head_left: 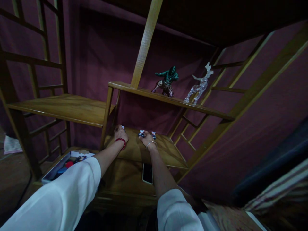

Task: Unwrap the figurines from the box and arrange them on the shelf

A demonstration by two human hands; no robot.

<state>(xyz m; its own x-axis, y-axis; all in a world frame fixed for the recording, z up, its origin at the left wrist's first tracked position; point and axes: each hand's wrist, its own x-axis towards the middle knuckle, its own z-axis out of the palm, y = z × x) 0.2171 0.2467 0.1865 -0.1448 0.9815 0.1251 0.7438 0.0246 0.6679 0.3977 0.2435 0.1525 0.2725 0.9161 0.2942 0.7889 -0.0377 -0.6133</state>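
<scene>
Both of my arms reach onto a lower wooden shelf. My left hand, with a red bead bracelet, is closed around a small white-and-dark figurine that shows only in part beyond the fingers. A similar figurine is between the fingers of my right hand, which wears a thin silvery bangle. Just right of that hand, another such figurine stands upright on the shelf. The fingertips of my left hand are mostly hidden.
Above, a shelf board carries a green-and-bronze hooded figure and a clear deer figurine. A phone lies on the ledge below. At left are another shelf and an open box of colourful items.
</scene>
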